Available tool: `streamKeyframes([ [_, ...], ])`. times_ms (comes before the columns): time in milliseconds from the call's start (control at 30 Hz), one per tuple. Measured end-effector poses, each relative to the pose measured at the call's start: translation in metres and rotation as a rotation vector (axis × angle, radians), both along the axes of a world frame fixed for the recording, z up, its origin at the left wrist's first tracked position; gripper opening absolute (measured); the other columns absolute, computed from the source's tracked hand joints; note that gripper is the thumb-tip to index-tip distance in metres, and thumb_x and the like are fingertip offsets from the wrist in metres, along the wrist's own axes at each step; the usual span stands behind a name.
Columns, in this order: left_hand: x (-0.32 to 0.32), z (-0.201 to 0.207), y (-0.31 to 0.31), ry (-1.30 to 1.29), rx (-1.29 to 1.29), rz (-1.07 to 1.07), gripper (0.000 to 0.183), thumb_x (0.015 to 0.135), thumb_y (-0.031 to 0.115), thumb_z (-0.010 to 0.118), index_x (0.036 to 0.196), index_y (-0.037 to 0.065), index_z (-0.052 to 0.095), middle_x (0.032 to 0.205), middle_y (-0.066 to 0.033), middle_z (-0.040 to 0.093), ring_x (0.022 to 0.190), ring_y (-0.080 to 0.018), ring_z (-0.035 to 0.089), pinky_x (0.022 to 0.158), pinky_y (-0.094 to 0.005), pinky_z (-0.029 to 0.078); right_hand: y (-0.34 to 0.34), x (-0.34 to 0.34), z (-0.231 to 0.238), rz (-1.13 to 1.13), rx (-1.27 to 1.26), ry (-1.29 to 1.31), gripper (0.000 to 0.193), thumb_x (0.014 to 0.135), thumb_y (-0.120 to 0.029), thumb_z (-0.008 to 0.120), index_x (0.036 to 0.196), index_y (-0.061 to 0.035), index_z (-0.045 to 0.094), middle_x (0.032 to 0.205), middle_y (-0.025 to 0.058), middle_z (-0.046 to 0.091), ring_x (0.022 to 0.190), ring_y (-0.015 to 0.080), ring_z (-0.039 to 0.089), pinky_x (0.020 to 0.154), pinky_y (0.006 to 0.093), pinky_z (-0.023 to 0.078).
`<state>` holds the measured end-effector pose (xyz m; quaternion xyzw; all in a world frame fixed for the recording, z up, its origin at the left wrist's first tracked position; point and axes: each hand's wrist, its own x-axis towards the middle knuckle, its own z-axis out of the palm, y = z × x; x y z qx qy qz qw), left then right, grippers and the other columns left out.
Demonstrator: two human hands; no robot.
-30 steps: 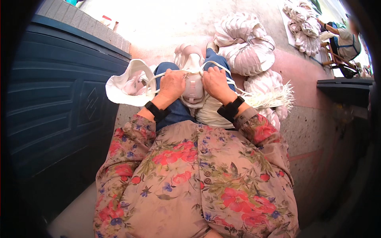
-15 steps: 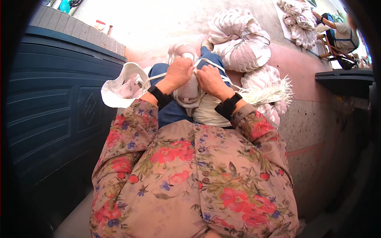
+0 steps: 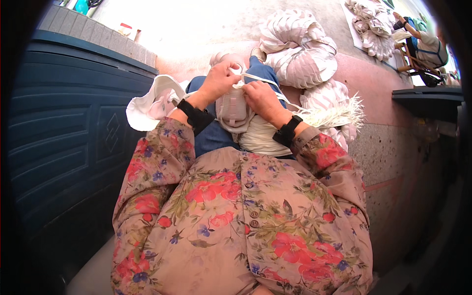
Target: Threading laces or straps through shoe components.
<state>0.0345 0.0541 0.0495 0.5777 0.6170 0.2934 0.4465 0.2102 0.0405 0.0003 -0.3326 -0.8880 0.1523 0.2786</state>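
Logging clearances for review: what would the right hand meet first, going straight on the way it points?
The right hand points up and leftward in the picture, so probably the pale shoe first, right by its fingertips; depth is unclear from one view.

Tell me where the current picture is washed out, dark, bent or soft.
Head view: glare washes out the far floor; the blue panelling bends toward the rim, its lower part in shadow; the distant co-worker looks soft; left hand and right hand look fairly sharp.
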Motion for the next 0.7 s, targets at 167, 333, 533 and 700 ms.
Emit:
streamKeyframes([
  [167, -0.002, 0.014, 0.021, -0.186, -0.175, -0.007, 0.037, 0.078, 0.008, 0.064, 0.11, -0.004, 0.051, 0.079, -0.008, 0.063, 0.071, -0.0109, 0.059, 0.063, -0.0226, 0.046, -0.004, -0.015, 0.02, 0.014, 0.269, -0.467, 0.011, 0.071, -0.015, 0.055, 0.074, -0.0089, 0.064, 0.086, 0.0047, 0.054, 0.089, 0.0199, 0.049, 0.073, 0.0333, 0.036],
  [333, -0.001, 0.021, 0.028, -0.249, -0.25, 0.074, 0.041, 0.076, 0.007, 0.065, 0.112, -0.005, 0.049, 0.086, -0.0102, 0.061, 0.071, -0.0122, 0.059, 0.065, -0.023, 0.048, 0.014, -0.013, 0.029, 0.245, 0.424, -0.467, 0.012, 0.071, -0.014, 0.055, 0.067, -0.0109, 0.065, 0.086, 0.0039, 0.055, 0.091, 0.0191, 0.049, 0.073, 0.0337, 0.035],
  [533, 0.011, 0.026, 0.028, -0.096, -0.316, 0.001, 0.045, 0.066, 0.007, 0.068, 0.108, -0.003, 0.055, 0.088, -0.0128, 0.061, 0.075, -0.0172, 0.059, 0.067, -0.0284, 0.048, 0.014, -0.01, 0.091, 0.048, 0.327, 0.282, 0.015, 0.069, -0.004, 0.055, 0.083, -0.0081, 0.054, 0.083, 0.0093, 0.053, 0.082, 0.025, 0.049, 0.073, 0.0352, 0.036],
  [700, 0.03, 0.021, 0.036, 0.242, -0.36, -0.188, 0.048, 0.063, 0.009, 0.069, 0.108, -0.004, 0.058, 0.084, -0.0149, 0.063, 0.077, -0.0214, 0.062, 0.066, -0.0309, 0.049, 0.072, 0.125, 0.257, -0.194, 0.674, 0.843, 0.014, 0.073, 0.0, 0.053, 0.083, -0.0085, 0.052, 0.076, 0.0077, 0.046, 0.071, 0.0228, 0.046, 0.061, 0.0342, 0.036],
])
